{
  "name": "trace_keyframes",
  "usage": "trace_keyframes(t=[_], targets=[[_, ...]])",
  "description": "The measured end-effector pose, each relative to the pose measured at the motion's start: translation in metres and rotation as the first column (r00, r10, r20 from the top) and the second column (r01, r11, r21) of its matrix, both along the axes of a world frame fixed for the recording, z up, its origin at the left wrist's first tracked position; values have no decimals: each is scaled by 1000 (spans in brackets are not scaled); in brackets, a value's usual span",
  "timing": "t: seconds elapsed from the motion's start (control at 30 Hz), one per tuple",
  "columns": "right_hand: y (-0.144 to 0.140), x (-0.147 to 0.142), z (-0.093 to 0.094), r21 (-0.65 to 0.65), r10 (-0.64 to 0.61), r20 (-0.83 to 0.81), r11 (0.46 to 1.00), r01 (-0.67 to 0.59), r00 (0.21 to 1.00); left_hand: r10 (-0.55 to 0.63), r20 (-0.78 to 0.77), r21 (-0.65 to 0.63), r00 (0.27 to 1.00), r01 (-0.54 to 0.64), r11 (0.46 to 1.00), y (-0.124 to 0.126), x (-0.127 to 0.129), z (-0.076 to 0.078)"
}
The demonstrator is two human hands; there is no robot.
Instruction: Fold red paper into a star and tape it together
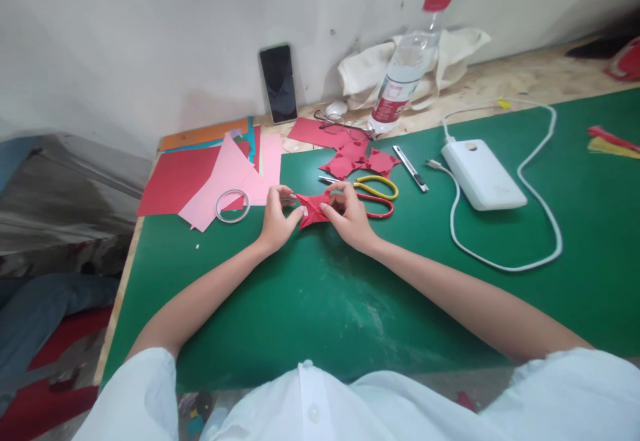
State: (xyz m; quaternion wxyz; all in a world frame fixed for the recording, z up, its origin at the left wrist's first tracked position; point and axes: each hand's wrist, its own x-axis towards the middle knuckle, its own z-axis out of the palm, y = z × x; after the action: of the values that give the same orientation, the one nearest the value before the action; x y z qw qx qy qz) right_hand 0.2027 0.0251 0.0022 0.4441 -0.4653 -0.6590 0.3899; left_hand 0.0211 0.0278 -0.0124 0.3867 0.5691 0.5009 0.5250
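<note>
Both hands meet over a green mat [320,307] that covers the bench. The left hand [278,217] and the right hand [350,217] pinch a folded red paper piece [314,209] from either side, the fingers closed on its edges; the piece lies low over the mat, at the centre of the scene. Just beyond the right hand lie scissors [377,195] with yellow and red handles, and farther off, finished red paper pieces [361,159]. A utility knife [410,169] lies right of these. To the left, a roll of clear tape [233,205] rests on a stack of pink and red paper sheets [200,177]. On the right sits a white power bank [483,174] with a looping white cable [540,181]. At the far edge, a phone [279,84] leans against the wall, near a plastic bottle [407,71].
</note>
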Motion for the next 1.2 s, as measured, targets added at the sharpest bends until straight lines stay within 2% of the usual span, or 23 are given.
trace_keyframes(t=[0.1,0.2,0.33,0.5,0.57,0.7,0.8,0.9,0.97,1.1,1.2], targets=[[1,2,-1,15,60,87,998,-61,994,71,-68,94,995,-65,994,-2,-2,2],[2,3,-2,49,111,202,991,-123,973,66,-113,141,991,-50,989,-5,-1,4],[5,13,6,117,65,379,986,-118,923,52,-142,133,988,-33,991,-5,1,4],[18,49,29,183,-23,625,976,-118,780,89,-121,95,989,-78,992,1,-2,-1],[22,63,33,210,-82,697,973,-94,712,104,-123,95,987,-93,991,3,-3,-2],[27,78,24,207,-116,817,973,-100,566,100,-181,126,978,-78,989,-1,-2,0],[29,80,13,207,-123,853,972,-111,507,95,-277,169,956,-49,984,-14,-1,3],[32,82,4,214,-143,859,973,-91,491,112,-407,204,907,-29,978,-30,-9,3],[34,83,-1,218,-156,852,974,-68,500,160,-498,220,852,-54,974,-41,-23,2],[35,85,-6,227,-185,826,974,-14,533,305,-656,242,690,-190,951,-57,-68,3],[33,83,-2,245,-211,794,969,16,570,365,-728,237,581,-286,928,-63,-99,5]])
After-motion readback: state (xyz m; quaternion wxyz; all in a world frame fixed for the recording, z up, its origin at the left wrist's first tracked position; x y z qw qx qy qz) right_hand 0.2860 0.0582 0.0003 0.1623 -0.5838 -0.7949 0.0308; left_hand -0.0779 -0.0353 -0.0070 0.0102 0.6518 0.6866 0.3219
